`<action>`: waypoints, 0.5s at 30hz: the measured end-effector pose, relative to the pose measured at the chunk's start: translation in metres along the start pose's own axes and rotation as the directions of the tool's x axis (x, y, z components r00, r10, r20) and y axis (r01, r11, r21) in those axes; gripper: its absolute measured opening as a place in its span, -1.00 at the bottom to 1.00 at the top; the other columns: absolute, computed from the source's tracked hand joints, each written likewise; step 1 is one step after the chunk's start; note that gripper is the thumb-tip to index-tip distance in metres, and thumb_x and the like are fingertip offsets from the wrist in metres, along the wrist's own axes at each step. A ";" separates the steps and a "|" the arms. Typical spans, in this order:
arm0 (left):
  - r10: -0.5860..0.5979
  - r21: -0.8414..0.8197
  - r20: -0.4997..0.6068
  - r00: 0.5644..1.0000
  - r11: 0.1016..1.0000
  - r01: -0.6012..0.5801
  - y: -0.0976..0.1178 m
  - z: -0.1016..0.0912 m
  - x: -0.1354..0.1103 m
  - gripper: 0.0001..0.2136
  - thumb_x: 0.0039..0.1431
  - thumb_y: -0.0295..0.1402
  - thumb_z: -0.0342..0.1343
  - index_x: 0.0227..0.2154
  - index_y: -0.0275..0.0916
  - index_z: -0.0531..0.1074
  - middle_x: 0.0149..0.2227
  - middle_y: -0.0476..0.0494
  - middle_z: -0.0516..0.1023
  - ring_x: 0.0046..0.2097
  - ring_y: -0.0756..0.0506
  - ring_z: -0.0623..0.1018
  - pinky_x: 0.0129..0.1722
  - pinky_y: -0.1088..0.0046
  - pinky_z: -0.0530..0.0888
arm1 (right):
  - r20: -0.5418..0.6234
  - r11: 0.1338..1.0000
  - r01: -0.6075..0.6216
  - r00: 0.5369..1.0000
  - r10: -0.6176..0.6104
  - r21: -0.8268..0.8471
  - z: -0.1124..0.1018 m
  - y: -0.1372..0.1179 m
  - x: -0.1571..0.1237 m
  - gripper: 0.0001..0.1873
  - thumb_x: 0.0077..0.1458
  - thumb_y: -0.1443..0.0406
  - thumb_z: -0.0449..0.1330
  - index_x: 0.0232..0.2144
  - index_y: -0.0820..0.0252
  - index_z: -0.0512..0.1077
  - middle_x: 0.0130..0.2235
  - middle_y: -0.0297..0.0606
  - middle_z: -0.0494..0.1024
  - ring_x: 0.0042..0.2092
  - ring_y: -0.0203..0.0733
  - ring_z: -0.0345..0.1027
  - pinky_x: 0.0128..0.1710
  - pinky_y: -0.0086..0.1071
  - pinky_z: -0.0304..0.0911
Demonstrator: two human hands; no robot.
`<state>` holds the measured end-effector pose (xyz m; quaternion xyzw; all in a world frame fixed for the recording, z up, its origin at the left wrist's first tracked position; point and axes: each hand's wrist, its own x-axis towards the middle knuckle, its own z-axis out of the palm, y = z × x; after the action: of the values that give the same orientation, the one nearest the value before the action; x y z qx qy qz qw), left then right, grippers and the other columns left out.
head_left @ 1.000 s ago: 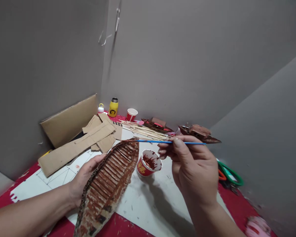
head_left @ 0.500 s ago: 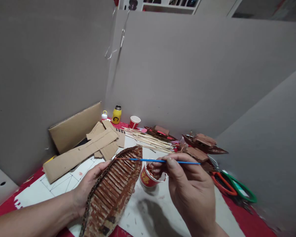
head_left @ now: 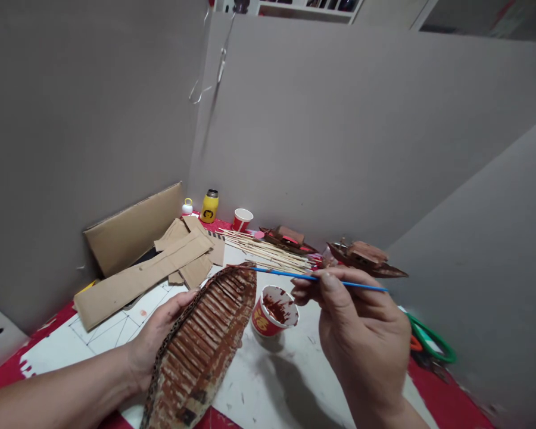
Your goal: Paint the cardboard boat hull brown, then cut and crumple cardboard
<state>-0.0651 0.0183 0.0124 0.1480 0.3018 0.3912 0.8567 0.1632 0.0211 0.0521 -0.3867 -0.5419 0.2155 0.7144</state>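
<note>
The left hand (head_left: 161,336) cups the light, probably crushable cardboard hull (head_left: 205,339) by its outer edge, clear of wet paint, while the right hand (head_left: 361,339) pinches a thin paintbrush (head_left: 304,276).

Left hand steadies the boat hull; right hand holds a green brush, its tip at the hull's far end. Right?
No: the head view shows the brush in the right hand is blue, not green. The left hand does steady the boat hull.
</note>
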 end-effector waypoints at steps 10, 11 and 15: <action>0.033 -0.026 0.123 0.992 0.999 -0.030 -0.001 -0.001 0.001 -0.72 0.26 -0.28 0.08 -0.27 -0.36 0.64 -0.31 -0.26 0.72 -0.28 -0.18 0.70 -0.16 0.34 0.56 | 0.003 0.999 0.033 0.999 -0.033 0.001 -0.002 -0.004 -0.003 -0.90 0.16 0.27 0.36 -0.27 0.15 0.54 -0.39 -0.32 0.64 -0.39 -0.18 0.60 -0.44 -0.35 0.52; 0.033 -0.032 0.134 0.990 0.999 -0.029 -0.001 -0.002 0.002 -0.72 0.26 -0.28 0.09 -0.27 -0.36 0.64 -0.32 -0.25 0.72 -0.28 -0.18 0.70 -0.16 0.34 0.57 | 0.018 0.999 0.035 0.999 -0.035 0.009 -0.001 -0.004 -0.006 -0.91 0.16 0.29 0.35 -0.26 0.14 0.54 -0.37 -0.32 0.64 -0.39 -0.18 0.60 -0.44 -0.35 0.52; 0.027 -0.058 0.137 0.990 0.998 -0.020 -0.001 -0.005 0.003 -0.73 0.24 -0.28 0.12 -0.28 -0.38 0.64 -0.31 -0.27 0.72 -0.27 -0.18 0.70 -0.15 0.35 0.57 | 0.064 0.999 0.043 0.997 -0.044 0.005 0.000 -0.002 -0.009 -0.91 0.18 0.31 0.33 -0.23 0.13 0.53 -0.36 -0.29 0.65 -0.39 -0.15 0.61 -0.49 -0.34 0.52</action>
<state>-0.0659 0.0204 0.0071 0.1541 0.2288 0.3985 0.8747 0.1601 0.0137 0.0483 -0.3665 -0.5725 0.2131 0.7018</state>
